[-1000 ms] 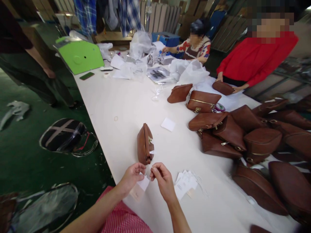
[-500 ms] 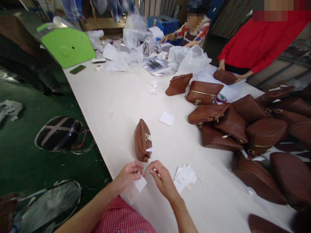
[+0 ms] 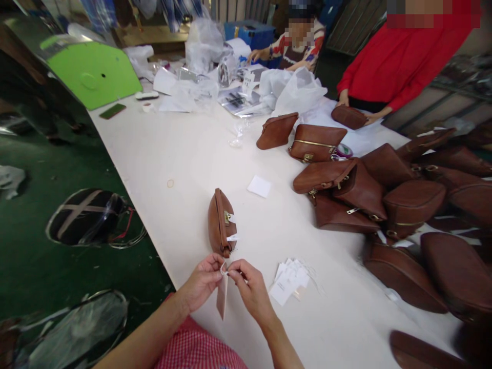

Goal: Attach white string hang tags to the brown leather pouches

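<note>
Just beyond my hands a brown leather bag (image 3: 220,223) stands on the white table, its zip along the top and a gold clasp on its right side. My left hand (image 3: 205,279) pinches a white string (image 3: 223,267) close to the bag's near end. Opposite it, my right hand (image 3: 246,282) pinches the same string between thumb and forefinger, the fingertips of both hands almost touching. From the string a hang tag (image 3: 222,297) dangles edge-on below my fingers. A fanned pile of white hang tags (image 3: 290,279) lies to the right of my right hand.
Many brown bags (image 3: 359,192) crowd the table's right side. A folded white paper (image 3: 259,186) lies past the bag. Across the table, a person in red (image 3: 403,61) handles another bag; a second person sits behind plastic wrapping (image 3: 300,92). A green machine (image 3: 94,74) stands far left.
My hands have come together at the string, and the tag has turned from facing up to hanging edge-on. The whole view has shifted slightly.
</note>
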Demonstrator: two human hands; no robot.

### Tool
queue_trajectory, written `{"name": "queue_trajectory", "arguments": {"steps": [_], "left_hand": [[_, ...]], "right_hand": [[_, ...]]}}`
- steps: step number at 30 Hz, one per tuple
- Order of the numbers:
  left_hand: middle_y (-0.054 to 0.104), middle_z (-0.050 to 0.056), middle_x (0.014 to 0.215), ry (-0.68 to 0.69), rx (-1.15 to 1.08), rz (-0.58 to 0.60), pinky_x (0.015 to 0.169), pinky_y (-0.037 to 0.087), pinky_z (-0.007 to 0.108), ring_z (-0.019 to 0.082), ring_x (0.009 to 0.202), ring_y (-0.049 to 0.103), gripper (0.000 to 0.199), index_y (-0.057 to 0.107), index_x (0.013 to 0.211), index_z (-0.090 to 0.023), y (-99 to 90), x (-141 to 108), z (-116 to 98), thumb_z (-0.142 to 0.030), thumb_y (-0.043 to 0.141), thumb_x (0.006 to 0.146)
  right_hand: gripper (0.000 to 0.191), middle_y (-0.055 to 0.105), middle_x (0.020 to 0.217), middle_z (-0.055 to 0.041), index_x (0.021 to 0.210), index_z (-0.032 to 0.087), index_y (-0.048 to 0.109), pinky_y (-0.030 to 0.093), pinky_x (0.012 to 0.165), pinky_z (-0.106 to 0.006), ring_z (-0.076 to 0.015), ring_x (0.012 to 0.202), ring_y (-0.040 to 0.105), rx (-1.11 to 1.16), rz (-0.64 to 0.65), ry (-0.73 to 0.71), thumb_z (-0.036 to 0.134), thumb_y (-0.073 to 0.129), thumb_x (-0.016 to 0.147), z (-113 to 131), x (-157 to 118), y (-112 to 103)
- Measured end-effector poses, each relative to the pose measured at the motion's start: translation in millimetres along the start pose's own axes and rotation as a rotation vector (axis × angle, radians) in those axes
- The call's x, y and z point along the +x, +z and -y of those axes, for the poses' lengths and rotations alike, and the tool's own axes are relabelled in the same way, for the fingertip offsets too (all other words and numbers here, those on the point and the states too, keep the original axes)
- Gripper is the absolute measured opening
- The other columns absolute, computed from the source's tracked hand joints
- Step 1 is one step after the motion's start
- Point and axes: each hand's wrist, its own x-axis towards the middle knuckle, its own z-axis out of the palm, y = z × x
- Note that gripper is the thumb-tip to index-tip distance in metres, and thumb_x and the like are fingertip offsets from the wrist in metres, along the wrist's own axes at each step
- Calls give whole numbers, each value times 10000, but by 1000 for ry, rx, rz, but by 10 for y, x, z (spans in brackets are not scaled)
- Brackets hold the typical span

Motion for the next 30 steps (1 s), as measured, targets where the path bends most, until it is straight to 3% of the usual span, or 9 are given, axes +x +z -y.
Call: {"name": "queue_trajectory", "arguments": {"steps": [6,13,18,22,27,30], "left_hand": [[617,-23,748,8,30,-22,706,432,250,115,708,576,317,582,807,-176,-27,31,36,-119,793,577],[628,-23,808,-15,18,-32,715,451,237,112,755,597,365,576,854,-188,-21,21,75,-142,814,581],[649,-17,853,-67,-18,-20,684,459,229,114,746,619,403,579,900,-202,13,-10,26,-137,817,580],[638,-30,767,-56,12,-53,643,440,234,110,652,601,332,565,825,-194,39,-13,-59,-99,766,578],[632,-2,753,10,189,-15,688,436,271,145,701,588,244,560,798,-179,109,-32,-117,-265,727,641],[625,-11,748,-3,384,-57,654,409,260,145,685,571,289,564,836,-180,127,-48,-108,-228,709,590]], "right_hand": [[154,671,840,-17,844,223,660,463,729,-263,-161,804,617,-75,-19,-119,222,524,915,-36,-39,12],[174,646,809,-20,855,233,640,462,712,-272,-167,769,602,-155,6,-231,205,483,925,-19,-20,19],[150,576,727,14,798,223,570,435,651,-258,-146,677,536,2,7,-98,231,469,909,-32,4,39],[145,489,664,47,771,218,532,407,599,-245,-127,610,474,199,18,39,299,501,887,-83,38,15],[160,488,654,45,765,213,550,402,598,-246,-125,610,462,230,-28,47,322,523,879,-70,58,21],[168,495,645,44,766,211,557,408,582,-244,-128,605,472,241,-72,49,338,531,872,-77,40,59]]}}
